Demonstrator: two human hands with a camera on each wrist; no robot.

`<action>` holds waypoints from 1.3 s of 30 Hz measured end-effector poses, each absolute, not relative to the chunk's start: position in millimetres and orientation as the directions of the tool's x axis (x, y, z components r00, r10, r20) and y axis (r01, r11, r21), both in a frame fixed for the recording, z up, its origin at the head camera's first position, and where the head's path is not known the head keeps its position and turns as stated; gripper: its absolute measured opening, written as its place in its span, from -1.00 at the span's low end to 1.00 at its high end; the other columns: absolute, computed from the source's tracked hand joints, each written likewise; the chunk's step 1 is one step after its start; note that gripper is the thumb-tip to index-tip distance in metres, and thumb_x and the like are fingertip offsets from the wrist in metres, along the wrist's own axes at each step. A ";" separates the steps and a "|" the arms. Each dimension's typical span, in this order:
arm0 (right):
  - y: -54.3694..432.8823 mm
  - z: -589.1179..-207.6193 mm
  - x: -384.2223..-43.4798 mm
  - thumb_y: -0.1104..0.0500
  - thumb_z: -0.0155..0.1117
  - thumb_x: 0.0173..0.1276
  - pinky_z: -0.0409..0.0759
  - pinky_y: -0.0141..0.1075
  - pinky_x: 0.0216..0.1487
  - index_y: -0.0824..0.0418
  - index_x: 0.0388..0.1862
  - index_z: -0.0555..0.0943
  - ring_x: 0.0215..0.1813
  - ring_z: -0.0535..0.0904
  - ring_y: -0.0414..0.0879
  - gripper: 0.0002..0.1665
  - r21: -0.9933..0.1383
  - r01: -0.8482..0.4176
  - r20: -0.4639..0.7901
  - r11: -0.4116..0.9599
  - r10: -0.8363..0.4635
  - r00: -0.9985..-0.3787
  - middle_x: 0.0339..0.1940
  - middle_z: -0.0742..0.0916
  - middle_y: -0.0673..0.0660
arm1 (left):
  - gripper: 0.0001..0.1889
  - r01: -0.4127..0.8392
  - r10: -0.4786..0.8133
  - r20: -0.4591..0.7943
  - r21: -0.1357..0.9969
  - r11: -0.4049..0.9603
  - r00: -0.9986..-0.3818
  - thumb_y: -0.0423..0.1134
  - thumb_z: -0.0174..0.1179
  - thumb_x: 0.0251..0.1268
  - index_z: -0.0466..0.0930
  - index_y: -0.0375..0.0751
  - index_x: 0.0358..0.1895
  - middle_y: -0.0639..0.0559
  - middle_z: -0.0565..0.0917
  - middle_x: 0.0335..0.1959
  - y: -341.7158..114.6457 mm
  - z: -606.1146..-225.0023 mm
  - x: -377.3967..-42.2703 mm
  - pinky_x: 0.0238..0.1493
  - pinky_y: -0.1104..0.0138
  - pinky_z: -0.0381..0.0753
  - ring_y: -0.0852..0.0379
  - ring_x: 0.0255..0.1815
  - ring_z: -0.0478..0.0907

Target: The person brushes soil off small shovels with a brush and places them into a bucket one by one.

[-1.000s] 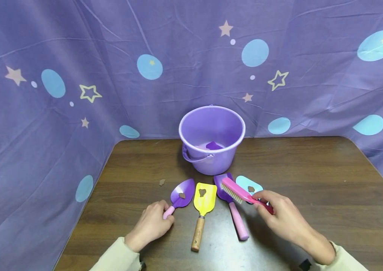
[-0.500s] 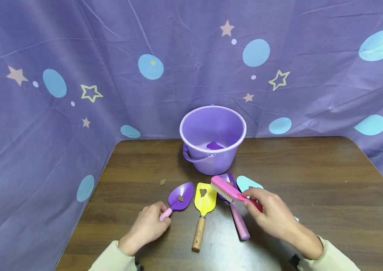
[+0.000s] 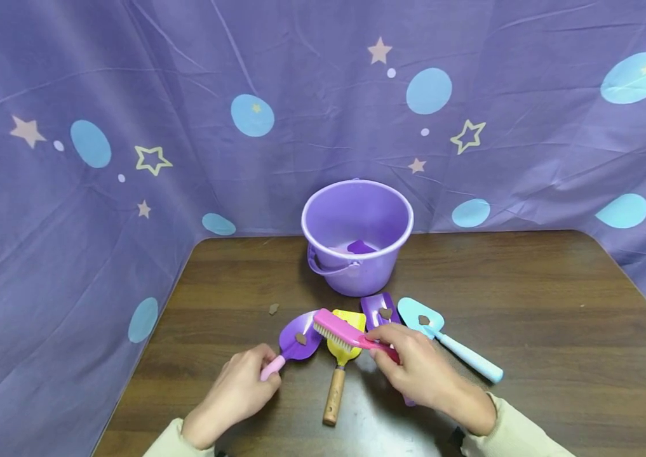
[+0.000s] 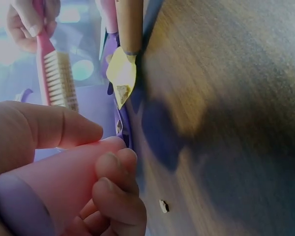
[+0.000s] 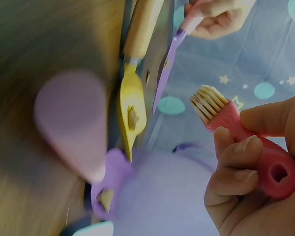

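Note:
My left hand [image 3: 237, 390] grips the pink handle of a purple pointed shovel [image 3: 290, 329], with a brown scrap [image 3: 300, 339] lying on its blade. The shovel appears tilted and raised off the table. In my right hand [image 3: 434, 377] is a pink brush [image 3: 342, 329], pinched by its handle, bristles facing down-left. The brush head hangs between the purple blade and a yellow shovel [image 3: 334, 397] with a wooden handle, partly hiding the yellow blade. The right wrist view shows the brush's bristles [image 5: 209, 104] pointing toward the held shovel [image 5: 168, 66].
A purple square-bladed shovel [image 3: 373, 307] and a light blue shovel [image 3: 471, 358] lie to the right, each bearing a brown scrap. A purple bucket [image 3: 351, 276] stands behind, with a purple piece inside. One loose scrap [image 3: 274, 309] lies on the wooden table [image 3: 557, 304].
My right hand has carried the brush leftward, from over the square-bladed shovel to beside the held one. My left hand has drawn its shovel slightly left and toward me, the scrap still on it.

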State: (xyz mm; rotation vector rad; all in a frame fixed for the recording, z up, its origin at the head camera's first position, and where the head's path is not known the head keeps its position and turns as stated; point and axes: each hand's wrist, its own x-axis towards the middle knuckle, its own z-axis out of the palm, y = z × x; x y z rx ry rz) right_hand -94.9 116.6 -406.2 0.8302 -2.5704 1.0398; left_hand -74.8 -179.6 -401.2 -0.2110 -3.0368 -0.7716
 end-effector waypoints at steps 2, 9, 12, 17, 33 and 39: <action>108.2 -407.1 -94.3 0.21 0.34 0.21 0.54 -0.33 -0.19 0.06 -0.14 0.65 -0.22 0.54 -0.33 -0.78 -0.553 -0.611 0.430 0.567 -0.434 -0.792 -0.21 0.67 -0.14 | -0.81 0.128 0.130 0.031 0.478 0.869 -0.991 -0.37 0.26 -0.17 0.54 -0.02 -0.44 0.19 0.46 -0.62 -180.5 -400.0 -72.9 -0.53 0.30 0.35 0.21 -0.59 0.36; 84.8 -409.5 -91.6 0.22 0.32 0.20 0.54 -0.34 -0.17 0.06 -0.16 0.64 -0.21 0.55 -0.34 -0.79 -0.568 -0.639 0.422 0.519 -0.483 -0.767 -0.23 0.66 -0.17 | -0.81 0.144 0.146 0.033 0.473 0.869 -0.989 -0.39 0.26 -0.18 0.54 -0.02 -0.44 0.22 0.44 -0.64 -179.7 -395.4 -67.1 -0.54 0.33 0.34 0.25 -0.60 0.35; 77.6 -411.6 -90.7 0.22 0.30 0.21 0.54 -0.36 -0.16 0.05 -0.15 0.64 -0.21 0.54 -0.34 -0.79 -0.587 -0.634 0.400 0.504 -0.500 -0.768 -0.24 0.66 -0.18 | -0.80 0.139 0.145 0.024 0.475 0.869 -0.989 -0.39 0.26 -0.18 0.54 -0.02 -0.44 0.21 0.44 -0.63 -180.0 -393.6 -65.7 -0.53 0.33 0.35 0.25 -0.59 0.35; 70.2 -416.6 -90.3 0.22 0.29 0.24 0.50 -0.42 -0.23 0.06 -0.16 0.64 -0.26 0.51 -0.34 -0.81 -0.590 -0.643 0.376 0.487 -0.539 -0.754 -0.27 0.66 -0.17 | -0.79 0.117 0.128 0.008 0.481 0.869 -0.992 -0.38 0.27 -0.17 0.54 -0.01 -0.42 0.21 0.44 -0.62 -182.2 -391.0 -63.2 -0.53 0.32 0.35 0.24 -0.58 0.35; 63.0 -418.0 -111.9 0.17 0.34 0.18 0.43 -0.35 -0.46 0.01 -0.15 0.63 -0.40 0.44 -0.28 -0.77 -0.498 -0.603 0.359 0.624 -0.484 -0.798 -0.35 0.61 -0.14 | -0.82 0.097 0.107 0.006 0.469 0.878 -0.994 -0.37 0.26 -0.09 0.54 0.02 -0.42 0.24 0.43 -0.62 -187.3 -386.0 -57.6 -0.49 0.33 0.35 0.26 -0.58 0.34; 64.3 -415.5 -122.4 0.15 0.33 0.21 0.43 -0.34 -0.46 0.00 -0.14 0.64 -0.41 0.44 -0.27 -0.78 -0.480 -0.579 0.347 0.659 -0.463 -0.815 -0.35 0.61 -0.14 | -0.82 0.093 0.109 -0.006 0.477 0.874 -0.994 -0.37 0.26 -0.08 0.55 0.02 -0.40 0.23 0.43 -0.63 -186.5 -383.9 -55.7 -0.52 0.35 0.34 0.27 -0.60 0.34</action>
